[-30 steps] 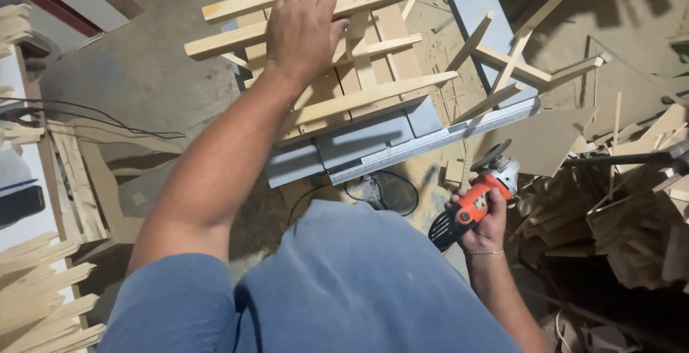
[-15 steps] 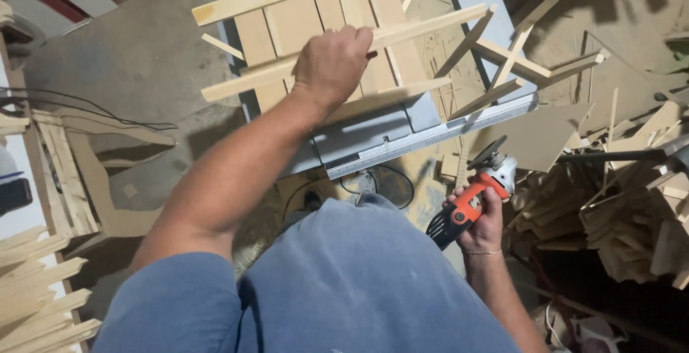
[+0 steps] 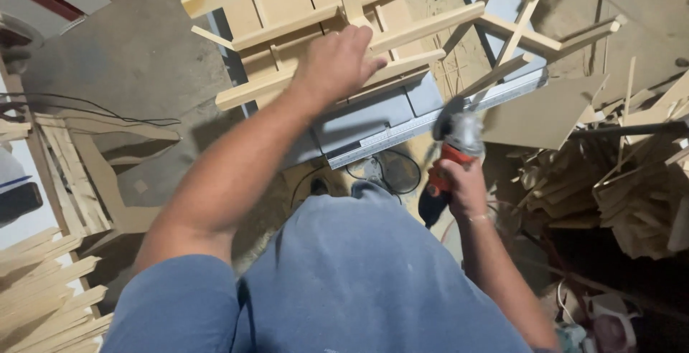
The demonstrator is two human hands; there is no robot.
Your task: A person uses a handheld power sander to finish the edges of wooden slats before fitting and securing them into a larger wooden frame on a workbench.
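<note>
Pale wooden slats made up the frame (image 3: 316,22) that lay on the grey surface (image 3: 373,119), near its left end. The left hand (image 3: 337,62) pressed down on the frame, fingers curled over 1 crosspiece. The right hand (image 3: 459,184) was wrapped tight around an orange and black grinder (image 3: 448,163), held just off the surface's front edge. Scrap boards (image 3: 631,180) were piled to the right, and more slats (image 3: 43,288) lay stacked at the lower left.
</note>
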